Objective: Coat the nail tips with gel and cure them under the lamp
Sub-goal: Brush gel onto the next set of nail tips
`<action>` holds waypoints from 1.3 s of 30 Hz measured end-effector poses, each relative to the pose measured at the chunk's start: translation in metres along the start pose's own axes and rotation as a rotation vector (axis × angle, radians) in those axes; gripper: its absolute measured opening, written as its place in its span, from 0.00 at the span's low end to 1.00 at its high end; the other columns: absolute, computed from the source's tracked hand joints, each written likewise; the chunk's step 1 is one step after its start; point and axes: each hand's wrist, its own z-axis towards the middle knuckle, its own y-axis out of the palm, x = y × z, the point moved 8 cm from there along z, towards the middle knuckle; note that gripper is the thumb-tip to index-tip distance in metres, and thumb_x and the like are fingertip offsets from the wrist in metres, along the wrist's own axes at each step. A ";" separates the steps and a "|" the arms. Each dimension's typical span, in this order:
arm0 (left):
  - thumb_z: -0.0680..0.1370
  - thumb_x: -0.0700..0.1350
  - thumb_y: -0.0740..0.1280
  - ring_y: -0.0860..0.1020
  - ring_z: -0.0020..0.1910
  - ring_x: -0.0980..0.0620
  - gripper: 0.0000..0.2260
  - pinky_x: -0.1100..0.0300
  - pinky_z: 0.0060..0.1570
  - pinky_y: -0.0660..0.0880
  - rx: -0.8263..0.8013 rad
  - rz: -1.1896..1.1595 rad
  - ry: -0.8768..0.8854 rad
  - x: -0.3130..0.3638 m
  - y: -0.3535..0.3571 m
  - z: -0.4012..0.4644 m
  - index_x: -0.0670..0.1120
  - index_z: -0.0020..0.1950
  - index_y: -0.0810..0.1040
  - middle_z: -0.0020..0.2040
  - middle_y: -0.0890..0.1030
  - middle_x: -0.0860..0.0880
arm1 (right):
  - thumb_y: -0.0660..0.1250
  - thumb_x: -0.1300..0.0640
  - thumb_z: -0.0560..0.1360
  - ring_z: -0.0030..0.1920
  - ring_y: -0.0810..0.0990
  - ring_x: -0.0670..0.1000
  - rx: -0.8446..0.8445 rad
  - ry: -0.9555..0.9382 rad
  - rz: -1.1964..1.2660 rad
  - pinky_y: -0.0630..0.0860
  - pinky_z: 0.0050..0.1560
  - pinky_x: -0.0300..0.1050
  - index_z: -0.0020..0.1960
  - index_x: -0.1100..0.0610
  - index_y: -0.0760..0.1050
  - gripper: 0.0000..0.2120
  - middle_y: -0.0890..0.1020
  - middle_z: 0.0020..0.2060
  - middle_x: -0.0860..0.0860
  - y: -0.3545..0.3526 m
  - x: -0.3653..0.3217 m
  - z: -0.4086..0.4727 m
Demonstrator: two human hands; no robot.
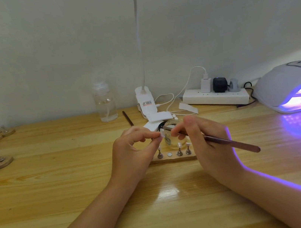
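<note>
Left hand [130,153] is pinching a nail tip [162,134] in a fingertip grip; right hand [204,140] is gripping the brush [230,142], bristles touching the tip. Curing lamp [290,86] is glowing violet on the table [78,185].

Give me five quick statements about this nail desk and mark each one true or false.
1. The right hand holds a slim brown brush. True.
2. The grey curing lamp is dark. False: it glows purple.
3. The left hand pinches a small white nail tip. True.
4. The white power strip has nothing plugged in. False: several plugs sit in it.
5. The clear plastic bottle lies on its side. False: it stands upright.
</note>
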 end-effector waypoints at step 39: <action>0.66 0.38 0.74 0.70 0.36 0.59 0.11 0.75 0.37 0.66 -0.022 0.025 -0.043 0.000 0.001 0.000 0.55 0.36 0.81 0.37 0.81 0.52 | 0.55 0.47 0.75 0.27 0.78 0.48 0.047 0.127 0.139 0.74 0.30 0.37 0.31 0.57 0.78 0.22 0.79 0.26 0.54 -0.003 0.008 -0.002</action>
